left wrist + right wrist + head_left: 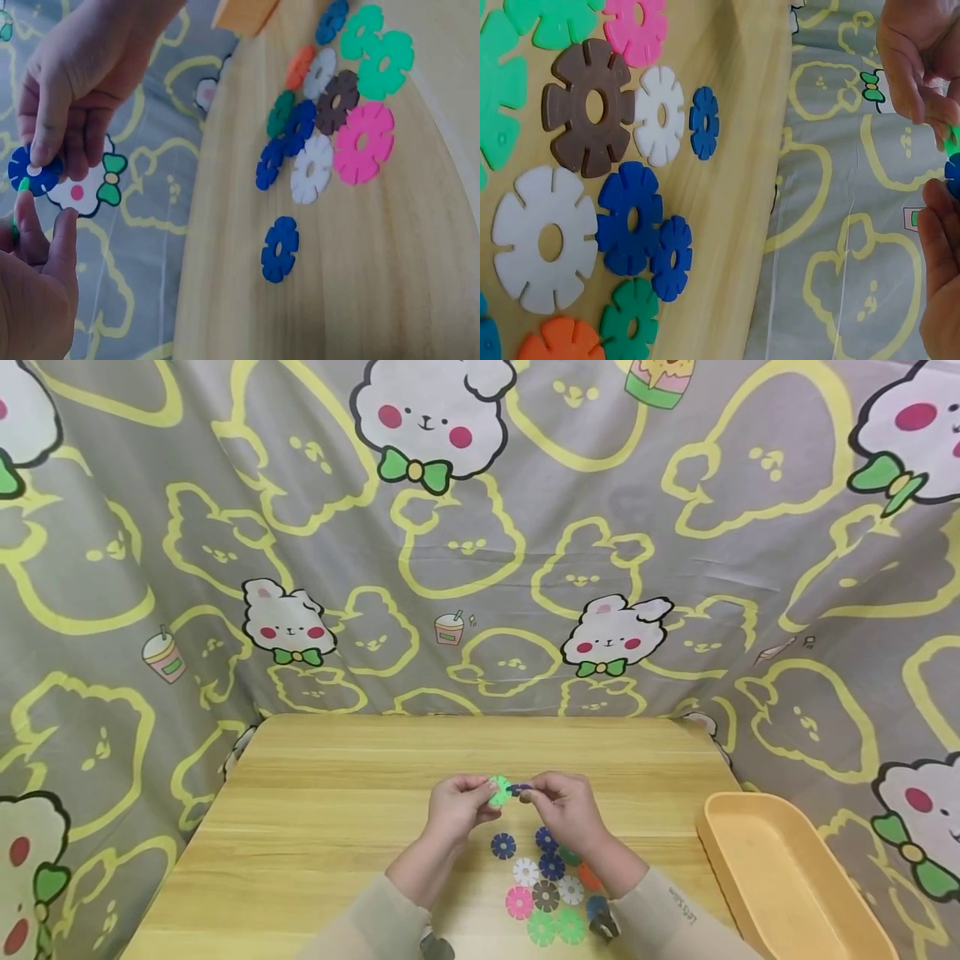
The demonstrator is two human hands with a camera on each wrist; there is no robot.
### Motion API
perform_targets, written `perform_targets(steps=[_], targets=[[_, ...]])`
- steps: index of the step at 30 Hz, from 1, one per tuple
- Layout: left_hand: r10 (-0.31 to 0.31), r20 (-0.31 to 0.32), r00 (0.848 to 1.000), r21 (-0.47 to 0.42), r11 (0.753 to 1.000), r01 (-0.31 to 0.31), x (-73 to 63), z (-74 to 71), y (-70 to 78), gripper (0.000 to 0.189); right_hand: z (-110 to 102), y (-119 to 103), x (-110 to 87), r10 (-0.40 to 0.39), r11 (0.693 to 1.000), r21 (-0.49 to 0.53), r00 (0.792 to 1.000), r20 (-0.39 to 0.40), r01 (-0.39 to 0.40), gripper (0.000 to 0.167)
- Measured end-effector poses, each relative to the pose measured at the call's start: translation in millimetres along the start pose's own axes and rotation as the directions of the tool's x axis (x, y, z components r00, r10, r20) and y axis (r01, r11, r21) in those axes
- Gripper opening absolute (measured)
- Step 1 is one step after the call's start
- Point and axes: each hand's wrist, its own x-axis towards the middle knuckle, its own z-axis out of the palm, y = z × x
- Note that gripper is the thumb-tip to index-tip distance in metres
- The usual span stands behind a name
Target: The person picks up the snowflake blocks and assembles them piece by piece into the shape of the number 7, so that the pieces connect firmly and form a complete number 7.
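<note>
Above the table, my left hand [455,810] pinches a light green notched disc [498,791] between thumb and fingers. My right hand [567,810] pinches a dark blue notched disc [518,789], held edge-on to the head camera. The two discs meet at their rims, with the green one's edge at the blue one's in the left wrist view. There the blue disc [34,171] shows its notches and centre hole, while the green one is mostly hidden by fingers. Below the hands, a single blue disc [503,846] lies apart from the others.
Several flat notched discs lie on the wooden table [337,827], among them pink [519,902], brown [545,896], white [572,889], orange [562,341] and dark green [630,321]. An orange-yellow tray [787,860] stands at the right edge. A patterned curtain [480,560] hangs behind.
</note>
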Motion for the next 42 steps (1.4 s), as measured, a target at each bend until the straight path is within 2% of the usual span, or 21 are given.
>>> perform_targets(steps=[5, 7, 9, 13, 15, 17, 21, 23, 29, 34, 39, 42], targets=[[0.001, -0.007, 1.000, 0.012, 1.000, -0.001, -1.0, -0.5, -0.6, 0.013, -1.7, 0.7, 2.7, -0.112, 0.988, -0.109, 0.994, 0.009, 0.112, 0.020], [-0.004, -0.012, 1.000, 0.020, 1.000, 0.005, -1.4, -0.3, -0.8, 0.014, -2.0, 0.4, 3.6, -0.124, 0.984, -0.124, 0.992, 0.019, 0.126, 0.020], [-0.007, -0.016, 1.000, 0.025, 1.000, 0.007, -1.1, -0.3, -1.0, 0.015, -1.7, -0.1, 3.7, -0.105, 0.988, -0.115, 0.994, 0.022, 0.106, 0.019], [-0.007, -0.011, 1.000, 0.022, 1.000, 0.007, -1.1, 0.9, 1.6, 0.016, 0.0, -1.9, 2.2, -0.005, 0.999, -0.033, 1.000, 0.006, 0.005, 0.016], [-0.010, -0.009, 1.000, 0.019, 1.000, 0.011, -1.8, 1.8, 4.3, 0.016, 0.6, -2.5, 1.4, 0.020, 1.000, -0.005, 1.000, -0.002, -0.020, 0.016], [-0.015, -0.010, 1.000, 0.018, 1.000, 0.015, -2.6, 2.3, 6.2, 0.016, 0.6, -2.2, 1.0, -0.004, 1.000, -0.018, 1.000, -0.010, 0.004, 0.017], [-0.030, -0.018, 0.999, 0.033, 0.999, 0.031, -3.4, 1.8, 5.4, 0.015, -0.8, -1.1, 1.6, -0.135, 0.983, -0.125, 0.991, -0.006, 0.133, 0.021], [-0.038, -0.022, 0.999, 0.039, 0.998, 0.039, -3.9, 1.4, 4.0, 0.014, -1.3, -1.7, 1.6, -0.158, 0.978, -0.138, 0.988, 0.001, 0.156, 0.022], [-0.031, -0.031, 0.999, 0.049, 0.998, 0.033, -4.4, 1.5, 3.3, 0.014, -0.5, -5.5, -0.5, -0.048, 0.997, -0.060, 0.999, 0.005, 0.048, 0.019], [-0.025, -0.030, 0.999, 0.044, 0.999, 0.026, -4.5, -0.1, 2.2, 0.013, 0.5, -6.5, 0.6, -0.088, 0.990, -0.106, 0.996, 0.008, 0.088, 0.021], [-0.021, -0.036, 0.999, 0.037, 0.999, 0.022, -4.9, -0.5, 2.7, 0.011, 0.4, -8.2, -0.1, -0.047, 0.996, -0.078, 0.999, 0.024, 0.048, 0.019], [-0.016, -0.031, 0.999, 0.035, 0.999, 0.017, -5.1, 0.1, 3.3, 0.010, 0.6, -7.4, -0.7, -0.071, 0.994, -0.088, 0.997, 0.010, 0.072, 0.021]])
